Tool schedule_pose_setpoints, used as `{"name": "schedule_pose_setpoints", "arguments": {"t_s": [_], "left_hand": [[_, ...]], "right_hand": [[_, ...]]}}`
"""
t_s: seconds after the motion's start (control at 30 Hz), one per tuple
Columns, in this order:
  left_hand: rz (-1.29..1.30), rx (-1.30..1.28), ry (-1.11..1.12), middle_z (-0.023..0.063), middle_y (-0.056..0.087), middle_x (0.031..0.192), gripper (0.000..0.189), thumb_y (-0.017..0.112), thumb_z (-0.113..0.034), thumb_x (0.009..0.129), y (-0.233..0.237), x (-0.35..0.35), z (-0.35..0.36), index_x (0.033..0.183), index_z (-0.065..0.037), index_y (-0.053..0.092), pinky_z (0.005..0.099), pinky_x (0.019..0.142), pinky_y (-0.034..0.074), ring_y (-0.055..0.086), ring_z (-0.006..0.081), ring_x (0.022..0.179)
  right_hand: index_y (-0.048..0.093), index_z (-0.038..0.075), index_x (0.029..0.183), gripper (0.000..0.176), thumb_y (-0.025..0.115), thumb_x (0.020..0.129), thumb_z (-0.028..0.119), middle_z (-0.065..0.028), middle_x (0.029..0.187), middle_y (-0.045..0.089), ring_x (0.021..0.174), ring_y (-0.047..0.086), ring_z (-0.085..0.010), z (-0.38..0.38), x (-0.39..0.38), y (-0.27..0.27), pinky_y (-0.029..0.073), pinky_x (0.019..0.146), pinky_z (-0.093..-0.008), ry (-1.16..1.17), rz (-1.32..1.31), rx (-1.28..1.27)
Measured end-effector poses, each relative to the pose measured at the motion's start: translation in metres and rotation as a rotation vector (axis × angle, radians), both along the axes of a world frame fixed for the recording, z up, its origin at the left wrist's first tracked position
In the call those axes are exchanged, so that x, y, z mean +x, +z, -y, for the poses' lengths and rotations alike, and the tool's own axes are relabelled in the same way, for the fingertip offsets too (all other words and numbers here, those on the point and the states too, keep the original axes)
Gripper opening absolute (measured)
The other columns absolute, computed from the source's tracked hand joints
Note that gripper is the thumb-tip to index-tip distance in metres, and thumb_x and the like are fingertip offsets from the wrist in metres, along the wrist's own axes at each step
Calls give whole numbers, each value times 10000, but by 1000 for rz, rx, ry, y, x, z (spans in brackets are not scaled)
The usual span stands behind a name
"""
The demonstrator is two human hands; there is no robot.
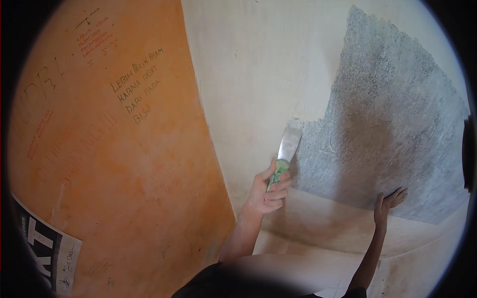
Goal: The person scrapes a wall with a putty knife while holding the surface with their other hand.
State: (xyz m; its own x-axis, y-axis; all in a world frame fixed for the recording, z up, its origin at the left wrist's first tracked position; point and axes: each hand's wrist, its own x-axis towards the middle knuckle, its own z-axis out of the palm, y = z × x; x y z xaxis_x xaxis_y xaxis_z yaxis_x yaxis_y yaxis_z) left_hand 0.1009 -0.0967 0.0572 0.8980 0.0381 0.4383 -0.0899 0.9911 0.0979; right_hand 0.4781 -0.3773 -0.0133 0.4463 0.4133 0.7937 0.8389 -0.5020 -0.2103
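A scraper (290, 143) with a broad metal blade and a green handle is held upright in my left hand (271, 191), its fingers wrapped round the handle. The blade's tip lies at the left edge of a rough grey patch (323, 144) on the pale wall (248, 64). Lower right, my right hand (387, 206) has its fingers stretched out and appears to rest against the wall near the patch's lower edge. Nothing shows in that hand.
An orange wall (164, 198) with handwriting meets the pale wall at a corner left of my left hand. A black and white poster (47, 248) hangs at the lower left. A dark object (468, 154) stands at the right edge.
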Motion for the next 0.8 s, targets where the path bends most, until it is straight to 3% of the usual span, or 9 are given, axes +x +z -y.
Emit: {"name": "schedule_pose_setpoints", "arguments": {"t_s": [0.13, 0.23, 0.33, 0.47, 0.53, 0.63, 0.8], "left_hand": [[-5, 56, -2, 0, 395, 634, 527, 283, -545, 1015, 23, -8, -6, 901, -61, 456, 242, 316, 201, 327, 96, 391], [-108, 50, 91, -1, 390, 624, 524, 283, -539, 1018, 5, -11, 1, 907, -60, 464, 237, 312, 193, 312, 91, 378], [-31, 47, 54, -1, 396, 627, 516, 284, -527, 1023, 2, -6, 1, 920, -57, 471, 234, 311, 201, 313, 85, 373], [-62, 105, 42, -1, 402, 623, 521, 298, -531, 1019, 29, -11, -11, 907, -56, 478, 234, 309, 209, 316, 84, 372], [-168, 68, 157, 2, 401, 613, 525, 302, -530, 1018, 13, -10, -1, 883, -57, 483, 231, 302, 201, 314, 81, 371], [-80, 33, 105, -4, 398, 603, 523, 307, -530, 1017, -13, -7, 5, 867, -63, 487, 219, 295, 182, 302, 78, 363], [-34, 165, 205, -9, 402, 609, 522, 314, -539, 1012, 90, 9, -18, 865, -70, 490, 235, 295, 199, 311, 81, 372]], "right_hand": [[-80, -6, 1510, 850, 331, 998, 534, -285, 1555, -155, 1432, -166, -454, -4, -1, 4, -120, 1115, -578, -1, 11, -3], [-83, -3, 1510, 847, 318, 998, 540, -286, 1555, -152, 1431, -159, -462, 0, -7, 1, -120, 1114, -578, -12, 8, -11], [-86, 2, 1512, 841, 305, 999, 541, -282, 1558, -147, 1433, -154, -460, 0, 1, 0, -118, 1114, -579, 7, 16, 17], [-78, 5, 1514, 851, 299, 992, 561, -273, 1563, -138, 1435, -163, -450, -1, 7, 3, -117, 1115, -582, -7, 44, 4], [-74, 5, 1515, 857, 295, 989, 571, -272, 1564, -135, 1436, -165, -448, 1, 1, -7, -120, 1114, -582, -1, 43, -5], [-73, 5, 1515, 873, 293, 982, 590, -272, 1564, -138, 1433, -171, -451, 4, 4, -1, -124, 1113, -581, -2, 19, 10], [-71, 9, 1517, 888, 300, 972, 604, -274, 1563, -140, 1433, -177, -450, 2, -3, 1, -137, 1106, -587, 37, -20, 4]]}}
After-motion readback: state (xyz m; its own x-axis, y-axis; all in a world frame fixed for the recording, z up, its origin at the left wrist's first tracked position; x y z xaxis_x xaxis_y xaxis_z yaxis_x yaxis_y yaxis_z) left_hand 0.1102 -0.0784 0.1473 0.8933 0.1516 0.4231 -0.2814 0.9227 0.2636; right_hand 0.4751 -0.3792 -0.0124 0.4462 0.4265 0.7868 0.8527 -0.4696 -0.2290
